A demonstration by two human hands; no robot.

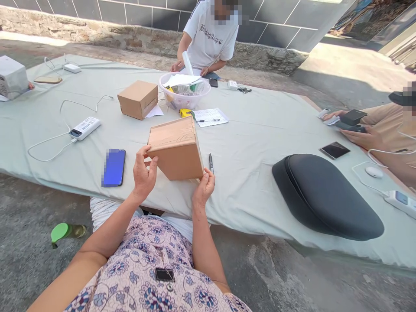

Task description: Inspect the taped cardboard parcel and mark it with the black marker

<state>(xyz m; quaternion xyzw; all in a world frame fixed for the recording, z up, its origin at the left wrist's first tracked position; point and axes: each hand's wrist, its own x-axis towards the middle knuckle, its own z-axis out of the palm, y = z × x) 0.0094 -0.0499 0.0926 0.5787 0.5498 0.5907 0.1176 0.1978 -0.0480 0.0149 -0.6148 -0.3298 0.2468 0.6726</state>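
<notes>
Fingers of the left hand (pixel 144 174) are pinching the box (pixel 178 161) at upper left, those of the right hand (pixel 203 189) at lower right, seemingly steadying its tilt on the table's near side (pixel 240 195); a pen (pixel 211 163) is lying just right, a phone (pixel 114 168) left.

The pale pink top (pixel 147 260) is blue-flowered.

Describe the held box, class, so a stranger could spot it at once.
Along the near side of the cloth-covered table, left of the black pen, find a brown cardboard box. The camera wearer's left hand and right hand hold it, unlike the similar box farther back.
</notes>
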